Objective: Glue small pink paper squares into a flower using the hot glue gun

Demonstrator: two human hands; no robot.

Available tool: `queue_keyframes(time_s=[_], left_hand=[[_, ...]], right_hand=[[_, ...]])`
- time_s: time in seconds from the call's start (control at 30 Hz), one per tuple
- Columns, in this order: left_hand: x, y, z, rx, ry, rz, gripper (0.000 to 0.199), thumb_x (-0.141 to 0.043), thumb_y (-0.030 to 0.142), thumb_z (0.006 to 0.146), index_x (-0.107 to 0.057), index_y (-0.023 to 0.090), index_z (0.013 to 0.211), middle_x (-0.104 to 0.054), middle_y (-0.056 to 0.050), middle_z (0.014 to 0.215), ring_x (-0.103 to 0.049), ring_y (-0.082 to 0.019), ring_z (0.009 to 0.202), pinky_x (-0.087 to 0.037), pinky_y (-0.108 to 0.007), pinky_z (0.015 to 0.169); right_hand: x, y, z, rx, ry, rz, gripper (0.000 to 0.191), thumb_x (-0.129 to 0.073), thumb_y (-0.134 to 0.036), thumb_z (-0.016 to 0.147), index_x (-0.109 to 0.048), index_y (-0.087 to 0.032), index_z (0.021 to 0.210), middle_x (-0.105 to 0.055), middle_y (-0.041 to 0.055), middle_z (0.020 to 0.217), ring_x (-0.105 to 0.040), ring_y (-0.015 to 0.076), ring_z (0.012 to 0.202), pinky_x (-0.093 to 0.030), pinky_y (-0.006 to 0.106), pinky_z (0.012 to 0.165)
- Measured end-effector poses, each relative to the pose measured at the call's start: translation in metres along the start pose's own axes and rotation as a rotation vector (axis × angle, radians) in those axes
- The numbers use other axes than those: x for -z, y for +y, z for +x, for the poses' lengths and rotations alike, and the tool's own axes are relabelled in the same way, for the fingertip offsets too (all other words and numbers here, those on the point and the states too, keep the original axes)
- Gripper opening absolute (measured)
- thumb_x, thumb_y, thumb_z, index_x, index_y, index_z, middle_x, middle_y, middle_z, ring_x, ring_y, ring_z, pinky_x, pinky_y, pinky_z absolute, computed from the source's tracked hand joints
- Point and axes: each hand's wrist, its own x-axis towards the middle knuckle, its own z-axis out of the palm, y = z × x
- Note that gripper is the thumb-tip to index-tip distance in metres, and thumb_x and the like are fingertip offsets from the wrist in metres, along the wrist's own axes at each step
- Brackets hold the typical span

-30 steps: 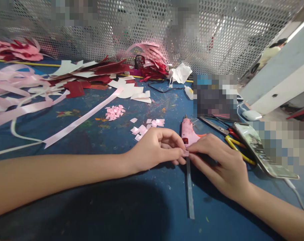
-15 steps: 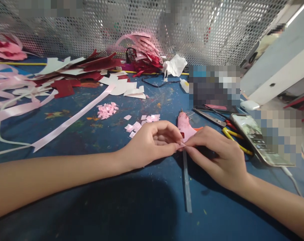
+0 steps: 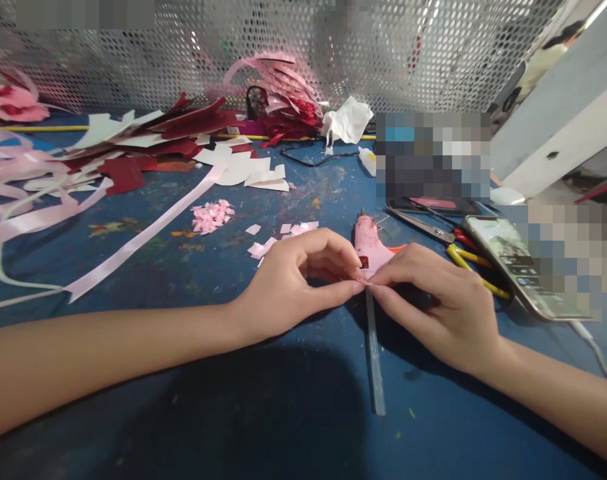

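Between the fingertips of both hands is a small piece of pink ribbon (image 3: pixel 364 283), mostly covered by the fingers. My left hand (image 3: pixel 303 283) pinches its left side with thumb and fingers. From the right, my right hand (image 3: pixel 436 303) grips it between thumb and forefinger. Just behind the fingertips lies a pink glue gun (image 3: pixel 367 243) with an orange trigger. A long clear glue stick (image 3: pixel 375 360) sticks out from its rear toward me. Cut pink ribbon squares (image 3: pixel 298 230) lie beyond my left hand, partly hidden by it. Farther left sits a heap of small folded pink pieces (image 3: pixel 212 217).
A long pink ribbon strip (image 3: pixel 148 235) crosses the blue table (image 3: pixel 263 427). Red and white scraps (image 3: pixel 163 137) pile up along the perforated metal panel (image 3: pixel 193 60). Scissors (image 3: pixel 428 227) with red and yellow handles and a phone (image 3: pixel 523 267) on a cable lie right.
The pink ribbon piece now looks narrower between the fingertips, which have shifted only slightly. Both hands keep their pinch. The view has tilted a little.
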Motion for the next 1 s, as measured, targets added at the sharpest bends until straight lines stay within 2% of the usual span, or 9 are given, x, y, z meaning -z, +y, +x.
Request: queue_keyframes(time_s=[0.23, 0.43, 0.6, 0.8, 1.0], left_hand=[[0.0002, 0.0018, -0.0008, -0.021, -0.024, 0.036, 0.018, -0.069, 0.013, 0.073, -0.054, 0.019, 0.082, -0.068, 0.002, 0.078, -0.067, -0.01, 0.072, -0.055, -0.02, 0.073], [-0.0026, -0.0009, -0.0035, -0.081, -0.057, 0.038, 0.027, -0.065, 0.011, 0.073, -0.042, 0.021, 0.085, -0.065, 0.004, 0.074, -0.065, -0.01, 0.069, -0.055, -0.023, 0.072], [-0.0072, -0.0019, -0.0062, -0.115, -0.007, 0.143, 0.035, -0.063, 0.009, 0.071, -0.031, 0.023, 0.078, -0.065, 0.006, 0.071, -0.062, -0.009, 0.063, -0.053, -0.022, 0.068], [-0.0069, 0.0021, -0.0079, -0.111, 0.001, 0.286, 0.039, -0.064, 0.009, 0.068, -0.028, 0.023, 0.073, -0.068, 0.007, 0.07, -0.063, -0.01, 0.062, -0.051, -0.022, 0.065], [-0.007, 0.0037, -0.0099, -0.229, 0.024, 0.5, 0.04, -0.063, 0.008, 0.068, -0.026, 0.024, 0.072, -0.068, 0.007, 0.069, -0.062, -0.008, 0.057, -0.048, -0.021, 0.06]], right_hand=[[-0.0005, -0.0004, 0.0011, 0.022, -0.005, -0.033, 0.008, -0.059, -0.015, 0.084, -0.059, -0.02, 0.079, -0.064, 0.0002, 0.068, -0.056, 0.0118, 0.065, -0.046, 0.03, 0.064], [-0.0007, -0.0012, 0.0007, 0.096, -0.033, -0.089, 0.008, -0.058, -0.015, 0.083, -0.057, -0.02, 0.078, -0.062, -0.0011, 0.063, -0.055, 0.0132, 0.063, -0.043, 0.032, 0.062], [-0.0018, -0.0022, -0.0004, 0.127, -0.026, -0.151, 0.008, -0.058, -0.015, 0.081, -0.057, -0.021, 0.075, -0.063, -0.0017, 0.063, -0.055, 0.0135, 0.062, -0.041, 0.032, 0.061], [-0.003, -0.0025, -0.0024, 0.194, -0.025, -0.241, 0.009, -0.06, -0.015, 0.079, -0.056, -0.02, 0.073, -0.06, -0.0016, 0.06, -0.053, 0.0132, 0.061, -0.039, 0.031, 0.059], [-0.0041, -0.0031, -0.0038, 0.237, -0.03, -0.289, 0.011, -0.061, -0.015, 0.079, -0.056, -0.018, 0.07, -0.061, -0.0005, 0.059, -0.054, 0.0143, 0.061, -0.039, 0.032, 0.059]])
